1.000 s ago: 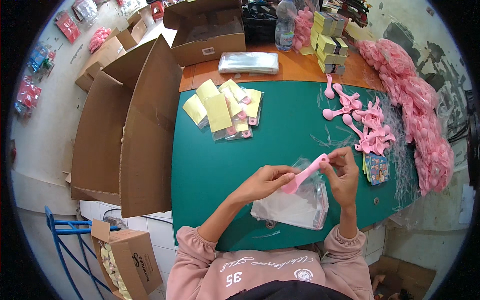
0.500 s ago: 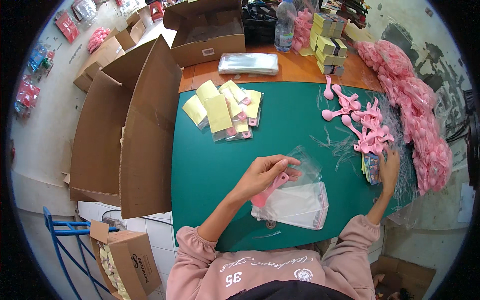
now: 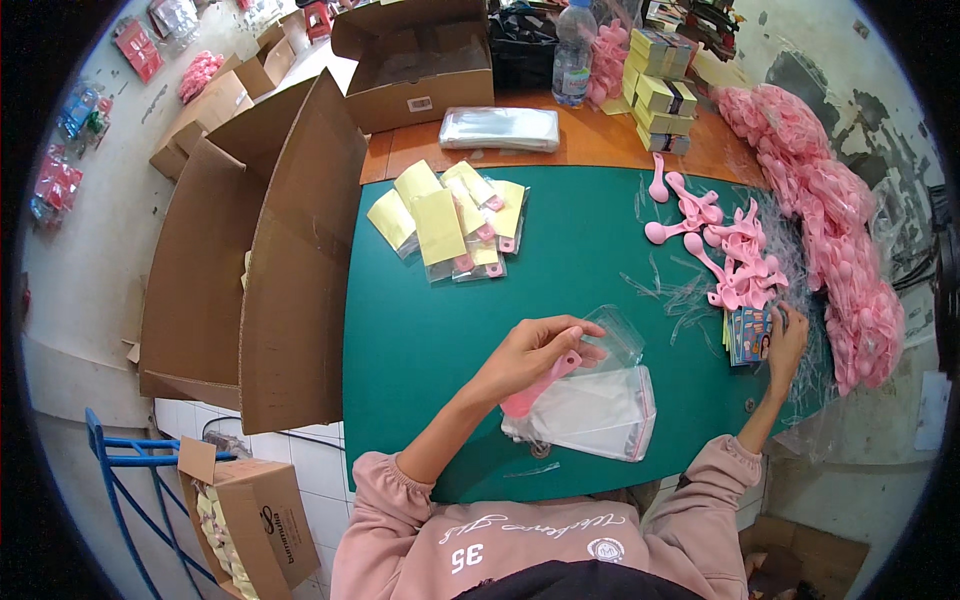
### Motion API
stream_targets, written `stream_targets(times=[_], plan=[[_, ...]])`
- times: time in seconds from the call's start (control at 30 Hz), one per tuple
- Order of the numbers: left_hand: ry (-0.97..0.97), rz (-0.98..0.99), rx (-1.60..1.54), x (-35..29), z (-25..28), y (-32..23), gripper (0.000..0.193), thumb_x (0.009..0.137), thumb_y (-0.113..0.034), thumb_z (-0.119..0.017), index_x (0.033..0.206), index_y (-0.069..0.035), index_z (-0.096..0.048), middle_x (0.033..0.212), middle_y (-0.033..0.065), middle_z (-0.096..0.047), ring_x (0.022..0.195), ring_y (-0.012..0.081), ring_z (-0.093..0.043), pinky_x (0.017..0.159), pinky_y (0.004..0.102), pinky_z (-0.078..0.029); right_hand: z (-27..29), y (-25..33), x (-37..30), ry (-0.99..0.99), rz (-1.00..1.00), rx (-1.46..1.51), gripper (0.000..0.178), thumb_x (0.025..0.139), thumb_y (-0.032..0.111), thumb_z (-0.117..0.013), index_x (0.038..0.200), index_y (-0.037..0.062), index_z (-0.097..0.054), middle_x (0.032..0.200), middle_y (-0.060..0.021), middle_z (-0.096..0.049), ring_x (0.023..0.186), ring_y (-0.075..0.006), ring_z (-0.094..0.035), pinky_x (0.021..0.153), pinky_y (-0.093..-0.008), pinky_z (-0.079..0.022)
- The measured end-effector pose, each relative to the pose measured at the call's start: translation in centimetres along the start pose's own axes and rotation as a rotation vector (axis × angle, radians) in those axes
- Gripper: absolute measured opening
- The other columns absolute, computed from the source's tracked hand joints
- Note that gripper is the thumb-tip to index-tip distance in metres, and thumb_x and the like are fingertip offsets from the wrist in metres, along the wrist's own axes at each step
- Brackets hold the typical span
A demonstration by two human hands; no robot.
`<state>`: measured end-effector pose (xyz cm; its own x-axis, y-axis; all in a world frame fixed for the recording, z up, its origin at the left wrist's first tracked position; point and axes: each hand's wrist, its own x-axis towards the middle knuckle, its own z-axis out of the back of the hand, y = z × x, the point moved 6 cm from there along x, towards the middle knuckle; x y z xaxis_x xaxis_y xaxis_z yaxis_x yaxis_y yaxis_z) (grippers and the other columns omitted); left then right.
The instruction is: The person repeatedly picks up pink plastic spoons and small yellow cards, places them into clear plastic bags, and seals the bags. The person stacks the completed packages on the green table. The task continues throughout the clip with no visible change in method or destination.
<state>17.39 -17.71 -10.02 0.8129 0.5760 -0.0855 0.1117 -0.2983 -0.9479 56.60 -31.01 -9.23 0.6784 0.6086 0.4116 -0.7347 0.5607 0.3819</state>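
My left hand point(image 3: 540, 355) is closed over the near middle of the green table, gripping a pink measuring spoon point(image 3: 522, 402) and a clear plastic bag point(image 3: 622, 338). Its fingertips sit at the bag's edge. Beneath lies a stack of clear bags point(image 3: 592, 418) with a sealing strip. Over at the right, my right hand point(image 3: 788, 348) has its fingers bent onto the right edge of a stack of small printed cards point(image 3: 748, 335), pinching at a card. Just beyond the cards is a pile of loose pink spoons point(image 3: 738, 270).
Filled packets with yellow cards point(image 3: 438, 228) lie at the far left. An open cardboard box point(image 3: 300, 250) borders the table's left side. Wrapped pink spoons point(image 3: 825, 200) heap along the right edge. Bundled cards point(image 3: 662, 95), a bottle point(image 3: 572, 60) and a bag pack point(image 3: 498, 130) stand behind.
My right hand has shifted slightly right and back toward me, uncovering more of the card stack. My left hand stays nearly in place, still holding the spoon and bag.
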Motion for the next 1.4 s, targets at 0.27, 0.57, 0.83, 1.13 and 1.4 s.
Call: stream_targets(times=[0.27, 0.57, 0.83, 1.13, 1.4], plan=[[-0.002, -0.011, 0.027, -0.2, 0.1, 0.0, 0.034, 0.094, -0.023, -0.040, 0.111, 0.003, -0.053, 0.093, 0.0123, -0.064, 0.086, 0.0115, -0.058, 0.073, 0.0218, -0.044, -0.5, -1.2, -1.7, 0.249, -0.130, 0.004, 0.038, 0.073, 0.025, -0.066, 0.106, 0.0066, -0.058, 0.085, -0.0107, -0.056, 0.078, -0.0236, -0.055, 0.071, -0.0344, -0.043], [0.018, 0.021, -0.013, 0.0, -0.2, 0.3, 0.031, 0.093, -0.020, -0.043, 0.109, 0.004, -0.054, 0.095, 0.0119, -0.062, 0.092, 0.0151, -0.059, 0.076, 0.0240, -0.047, 4.9, 4.9, -2.2, 0.018, -0.146, -0.192, 0.022, 0.076, 0.014, -0.062, 0.095, 0.0068, -0.057, 0.077, -0.0106, -0.058, 0.068, -0.0222, -0.056, 0.064, -0.0364, -0.043], [0.049, 0.070, 0.042, 0.1, -1.2, 0.4, 0.029, 0.091, -0.019, -0.046, 0.105, 0.005, -0.056, 0.095, 0.0125, -0.062, 0.091, 0.0169, -0.060, 0.078, 0.0261, -0.048, 5.5, 18.1, -6.2, 0.022, 0.200, 0.683, 0.013, 0.077, 0.003, -0.061, 0.089, 0.0017, -0.054, 0.075, -0.0075, -0.057, 0.065, -0.0090, -0.055, 0.057, -0.0221, -0.043], [0.050, 0.042, 0.056, -0.1, -1.4, 0.3, 0.032, 0.092, -0.021, -0.046, 0.107, 0.005, -0.056, 0.093, 0.0124, -0.063, 0.086, 0.0148, -0.060, 0.075, 0.0260, -0.048, 3.3, 24.1, -9.0, 0.572, 0.558, 0.643, 0.010, 0.076, 0.000, -0.062, 0.084, 0.0000, -0.057, 0.068, -0.0072, -0.058, 0.057, -0.0090, -0.055, 0.052, -0.0215, -0.043], [0.068, 0.073, -0.019, -0.3, -1.8, 0.1, 0.031, 0.092, -0.020, -0.045, 0.106, 0.006, -0.056, 0.092, 0.0141, -0.063, 0.086, 0.0170, -0.061, 0.075, 0.0264, -0.048, 5.3, 21.8, -6.9, 0.028, 0.348, 0.499, 0.008, 0.077, 0.001, -0.061, 0.083, 0.0002, -0.056, 0.070, -0.0059, -0.057, 0.057, -0.0100, -0.054, 0.054, -0.0221, -0.043]])
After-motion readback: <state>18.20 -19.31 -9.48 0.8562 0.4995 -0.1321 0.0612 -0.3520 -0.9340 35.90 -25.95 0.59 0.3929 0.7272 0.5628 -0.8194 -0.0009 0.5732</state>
